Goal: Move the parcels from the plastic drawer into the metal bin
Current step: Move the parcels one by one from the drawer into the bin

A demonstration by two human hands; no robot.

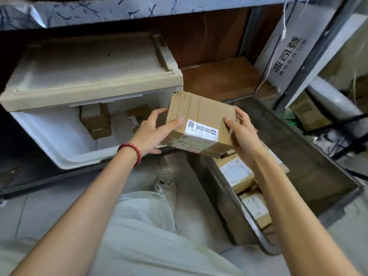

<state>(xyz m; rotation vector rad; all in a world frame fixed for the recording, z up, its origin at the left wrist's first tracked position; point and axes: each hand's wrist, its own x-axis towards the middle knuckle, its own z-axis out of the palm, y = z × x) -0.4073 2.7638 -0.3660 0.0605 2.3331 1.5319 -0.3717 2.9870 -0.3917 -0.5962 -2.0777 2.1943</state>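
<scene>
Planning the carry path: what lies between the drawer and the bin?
Head view: floor, with the person's shoe on it, between drawer and bin. Above that gap, left hand and right hand hold a box.

The parcel (pixel 199 114) you hold is plain brown cardboard with a white label (pixel 202 132) printed in black, and the parcels in the bin (pixel 236 172) show the same brown with white labels against the dull grey of the metal bin (pixel 310 156). The plastic drawer (pixel 59 144) is white, set in a beige cabinet frame (pixel 89 94). You wear a bracelet (pixel 131 151) of dark red beads and pale grey-green trousers (pixel 143 226), and the shelf cover (pixel 119 8) above is white with dark blue scribbled lines.
</scene>
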